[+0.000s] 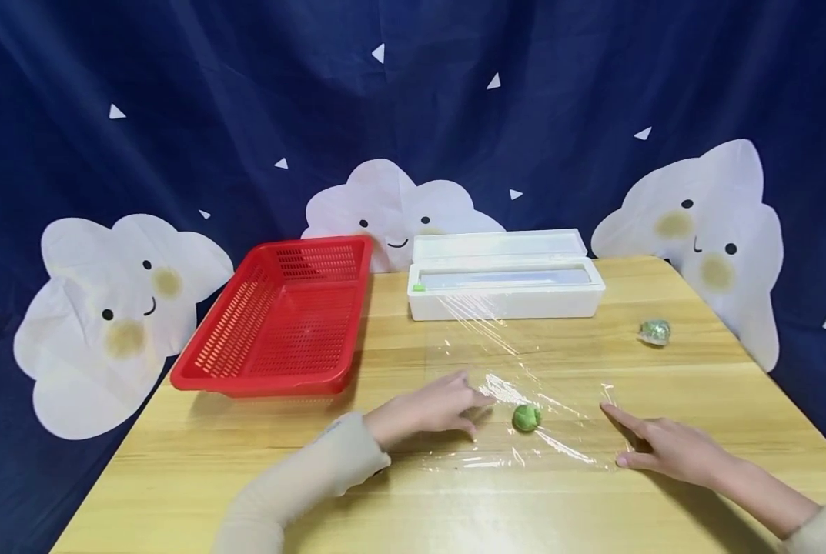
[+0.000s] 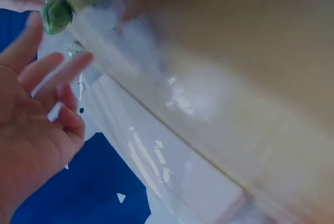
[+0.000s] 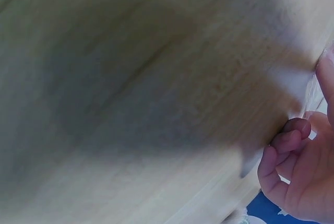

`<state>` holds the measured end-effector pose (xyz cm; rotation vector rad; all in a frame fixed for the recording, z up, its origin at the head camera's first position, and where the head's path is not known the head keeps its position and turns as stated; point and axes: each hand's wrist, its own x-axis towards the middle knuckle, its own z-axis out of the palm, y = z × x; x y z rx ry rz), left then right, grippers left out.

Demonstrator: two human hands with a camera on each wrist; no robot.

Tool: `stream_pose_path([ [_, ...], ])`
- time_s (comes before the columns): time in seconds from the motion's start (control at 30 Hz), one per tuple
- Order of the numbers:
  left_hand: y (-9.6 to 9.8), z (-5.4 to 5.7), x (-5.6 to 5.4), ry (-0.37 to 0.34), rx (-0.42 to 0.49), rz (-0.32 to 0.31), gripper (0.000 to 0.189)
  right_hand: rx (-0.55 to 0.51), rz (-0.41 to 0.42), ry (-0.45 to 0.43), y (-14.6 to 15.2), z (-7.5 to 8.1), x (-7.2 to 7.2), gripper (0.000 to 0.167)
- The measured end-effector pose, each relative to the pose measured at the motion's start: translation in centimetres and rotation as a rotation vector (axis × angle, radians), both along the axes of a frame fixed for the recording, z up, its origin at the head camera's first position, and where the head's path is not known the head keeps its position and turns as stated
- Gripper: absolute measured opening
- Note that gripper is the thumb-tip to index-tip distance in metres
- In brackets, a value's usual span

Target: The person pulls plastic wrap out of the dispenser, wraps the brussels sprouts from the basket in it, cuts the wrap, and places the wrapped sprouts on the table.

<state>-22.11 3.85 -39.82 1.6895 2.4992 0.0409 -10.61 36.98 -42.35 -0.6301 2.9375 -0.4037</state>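
A sheet of clear plastic wrap lies spread over the table's front middle, running back to a white wrap box. On the sheet sits a small green Brussels sprout, also in the left wrist view as a leafy green ball. My left hand is just left of the sprout, fingers loosely extended over the wrap and holding nothing. At the sheet's right edge, my right hand touches down with the tips of its forefinger and thumb. Its other fingers curl in the right wrist view.
A red plastic basket stands at the back left of the wooden table. The box's lid is up, with a green slider on its front edge. A film-wrapped green ball lies at the right.
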Motion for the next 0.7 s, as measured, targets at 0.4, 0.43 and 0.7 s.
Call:
stream_pose_path([
  [0.4, -3.5, -1.6, 2.3, 0.249, -0.094, 0.029, 0.051, 0.024, 0.005, 0.066, 0.0, -0.2, 0.2, 0.076],
  [0.43, -3.6, -1.6, 2.3, 0.246, -0.102, 0.032, 0.049, 0.026, 0.006, 0.083, 0.1, -0.2, 0.3, 0.076],
  [0.7, -3.7, -1.4, 2.4, 0.223, -0.131, 0.059, 0.057, -0.038, -0.043, 0.110, 0.7, -0.2, 0.9, 0.088],
])
